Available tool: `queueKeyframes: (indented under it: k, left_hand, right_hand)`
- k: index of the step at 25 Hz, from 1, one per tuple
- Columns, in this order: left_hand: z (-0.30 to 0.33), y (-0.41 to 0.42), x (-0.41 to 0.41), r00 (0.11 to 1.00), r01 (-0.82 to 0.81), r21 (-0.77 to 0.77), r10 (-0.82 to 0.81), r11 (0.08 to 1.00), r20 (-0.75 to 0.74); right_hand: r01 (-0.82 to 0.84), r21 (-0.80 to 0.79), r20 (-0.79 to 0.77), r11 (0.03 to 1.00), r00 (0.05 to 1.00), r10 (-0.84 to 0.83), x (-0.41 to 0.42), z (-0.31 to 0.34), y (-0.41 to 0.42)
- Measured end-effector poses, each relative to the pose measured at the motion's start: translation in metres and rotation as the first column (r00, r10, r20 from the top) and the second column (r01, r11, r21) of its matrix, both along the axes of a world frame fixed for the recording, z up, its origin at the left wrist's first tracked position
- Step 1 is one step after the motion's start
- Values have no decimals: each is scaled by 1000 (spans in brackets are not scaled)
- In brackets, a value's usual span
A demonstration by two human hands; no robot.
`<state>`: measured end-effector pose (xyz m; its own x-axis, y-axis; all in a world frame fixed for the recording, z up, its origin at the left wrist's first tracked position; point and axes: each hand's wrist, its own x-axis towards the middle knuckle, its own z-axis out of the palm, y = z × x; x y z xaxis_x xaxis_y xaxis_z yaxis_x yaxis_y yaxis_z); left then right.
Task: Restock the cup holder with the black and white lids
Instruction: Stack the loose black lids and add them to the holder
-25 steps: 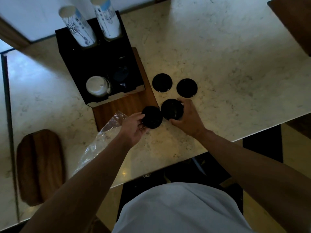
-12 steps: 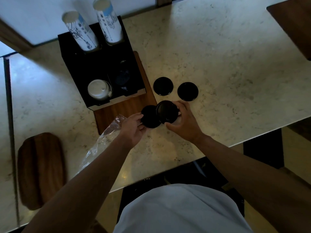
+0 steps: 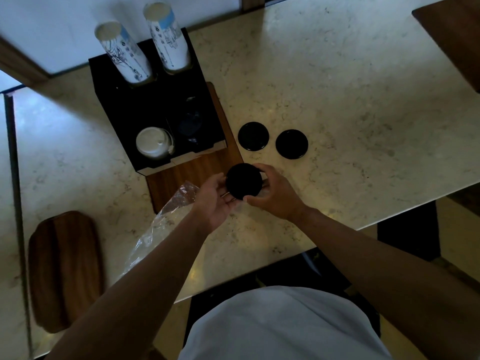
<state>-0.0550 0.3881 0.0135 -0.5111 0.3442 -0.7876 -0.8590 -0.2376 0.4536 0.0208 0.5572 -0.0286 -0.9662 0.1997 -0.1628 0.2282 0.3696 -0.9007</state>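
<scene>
Both hands are on a round black plastic lid (image 3: 243, 181), held just above the marble counter's (image 3: 337, 81) near edge. Could be two lids stacked there, honestly can't tell, it's one dark disc from this angle. The right hand (image 3: 276, 194) has its fingers curled over the far rim and its thumb on the near rim, so it's pinching the lid across. The left hand (image 3: 213, 200) sits against the lid's left side with fingers curved under it; whether they actually grip or just support, I can't make out.

Just beyond the grip and a bit to the right, two more flat black round lids lie on the counter, side by side but not touching: the nearer-left one (image 3: 253, 136) and the right one (image 3: 291, 144).

Beyond and left of the grip is the black box-shaped cup holder (image 3: 145, 100), sitting on a brown wooden board (image 3: 192, 175). Its front left slot has a stack of white lids (image 3: 154, 142), and the front right slot has dark lids (image 3: 191, 124), hard to see. Two tall sleeves of white paper cups with blue print (image 3: 145, 45) stick up from the back slots.

Under the left wrist there's a crumpled clear plastic bag (image 3: 155, 229). Far left of the grip lies a rounded dark wooden tray (image 3: 65, 268).
</scene>
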Motion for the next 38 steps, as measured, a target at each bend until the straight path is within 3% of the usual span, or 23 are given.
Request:
queueKeyframes:
  k: [5,7,11,15,16,18,21,24,26,28,33,38]
  left_hand:
    - [-8,6,-6,992,85,-51,-89,995,-87]
    - [-10,11,-12,993,88,-37,-90,995,-75]
    - [-13,27,-21,996,83,7,-83,997,-27]
    - [-14,42,-31,998,63,14,-63,998,17]
    - [-14,46,-34,998,49,19,-49,999,26]
    - [-15,53,-40,999,21,5,-21,1000,35]
    - [-19,58,-46,999,8,-42,-6,999,37]
    - [-24,59,-50,998,-8,-54,12,998,61]
    - [-27,59,-53,997,-20,-58,25,998,77]
    - [-29,59,-55,996,-29,-66,35,997,87]
    - [-32,57,-54,995,-26,-73,32,997,90]
    - [-31,47,-50,991,-56,-25,58,998,117]
  right_hand:
    - [25,-26,38,999,999,-24,-6,-2,6]
    - [84,-135,122,987,990,-67,-11,-2,12]
    - [294,-398,225,869,950,-219,-24,-5,34]
    - [290,-488,250,823,950,-187,-36,-6,56]
    - [281,-443,249,851,951,-184,-40,-6,61]
    - [309,-137,174,941,943,-285,-50,-6,75]
    - [320,400,10,859,935,-353,-59,-12,104]
    - [30,623,178,781,967,-180,-63,-20,120]
    - [-43,639,226,768,965,-134,-63,-24,120]
    - [3,614,172,790,975,-138,-60,-27,117]
    - [188,274,46,943,977,-208,-51,-17,96]
    - [95,189,-56,977,995,-86,-44,-1,62]
